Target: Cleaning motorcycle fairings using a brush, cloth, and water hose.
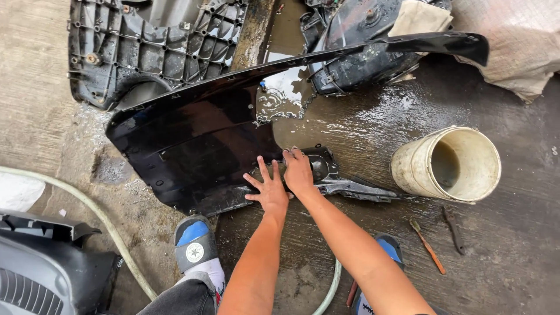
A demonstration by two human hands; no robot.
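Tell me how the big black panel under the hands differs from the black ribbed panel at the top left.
The big black panel shows a smooth, glossy, wet face; the ribbed panel shows a dull grid of ribs and screw posts. The glossy panel is larger and lies nearer the person, with the left hand and right hand pressing on its lower edge; the ribbed panel is untouched. Both are black plastic and lie on wet concrete.
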